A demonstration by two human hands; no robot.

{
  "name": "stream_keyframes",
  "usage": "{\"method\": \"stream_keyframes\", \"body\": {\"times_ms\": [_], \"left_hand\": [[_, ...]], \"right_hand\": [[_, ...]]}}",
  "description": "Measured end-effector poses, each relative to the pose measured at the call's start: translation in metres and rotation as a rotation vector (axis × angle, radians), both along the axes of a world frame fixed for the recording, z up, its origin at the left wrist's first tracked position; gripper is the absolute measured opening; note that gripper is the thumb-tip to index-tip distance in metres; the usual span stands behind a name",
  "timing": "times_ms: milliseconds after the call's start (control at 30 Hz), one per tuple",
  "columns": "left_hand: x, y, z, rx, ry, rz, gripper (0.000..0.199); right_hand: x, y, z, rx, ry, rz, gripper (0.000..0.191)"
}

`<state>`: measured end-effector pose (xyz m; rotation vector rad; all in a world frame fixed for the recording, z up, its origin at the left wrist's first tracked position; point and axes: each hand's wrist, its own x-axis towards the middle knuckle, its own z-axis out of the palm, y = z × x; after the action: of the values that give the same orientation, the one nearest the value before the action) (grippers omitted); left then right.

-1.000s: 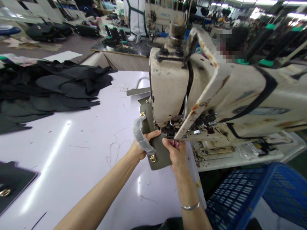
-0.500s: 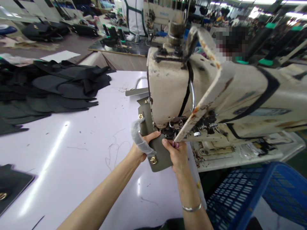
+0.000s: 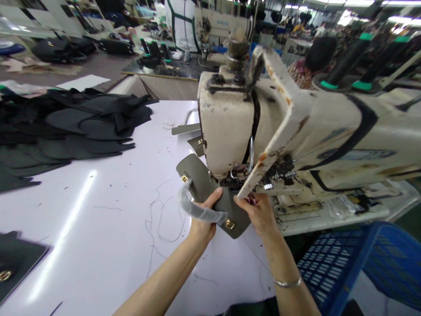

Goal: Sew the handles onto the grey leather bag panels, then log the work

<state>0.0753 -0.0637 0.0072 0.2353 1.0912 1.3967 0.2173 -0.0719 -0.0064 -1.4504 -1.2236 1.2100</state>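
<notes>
Under the head of the sewing machine (image 3: 230, 127), on the pale table (image 3: 115, 245), an olive panel (image 3: 232, 204) lies with its long axis slanting from far left to near right, its far long edge reaching in beneath the needle area. That edge against the machine is the relation that seems to matter most: the panel lies directly in front of both hands, one end beyond the left hand and the other just short of the right. The left hand (image 3: 203, 229) comes in low through the loop of the wrapped handle (image 3: 199, 213), thumb laid along the top of the panel and aimed at the needle area, the fingers mostly hidden, so that it seems to hold the panel from its near side. The right hand (image 3: 262, 215) grips the panel's edge at its nearer end, thumb on top and fingers tucked in beside the machine; a small pinkish thing by the fingers is too obscured to name. Both thumb tips sit near the needle area, neither clearly the nearer. The forearms converge from below, the right one, with a bracelet (image 3: 287, 283), leaning inward beside the blue basket (image 3: 342, 272).
</notes>
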Motion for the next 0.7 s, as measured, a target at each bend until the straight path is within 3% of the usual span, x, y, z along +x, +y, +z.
{"method": "stream_keyframes", "body": {"times_ms": [167,367,500,700], "left_hand": [[0.021,-0.01,0.002,0.012,-0.087,0.144,0.043],[0.026,-0.014,0.004,-0.03,-0.144,0.145,0.038],[0.022,-0.012,0.0,-0.003,-0.112,0.119,0.043],[0.021,-0.011,0.001,0.005,-0.096,0.117,0.045]], "right_hand": [[0.021,0.014,0.01,0.001,-0.112,0.089,0.046],[0.025,0.022,0.018,0.039,-0.251,0.134,0.039],[0.021,0.018,0.022,0.071,-0.288,0.135,0.047],[0.018,0.012,0.022,0.039,-0.227,0.096,0.05]]}}
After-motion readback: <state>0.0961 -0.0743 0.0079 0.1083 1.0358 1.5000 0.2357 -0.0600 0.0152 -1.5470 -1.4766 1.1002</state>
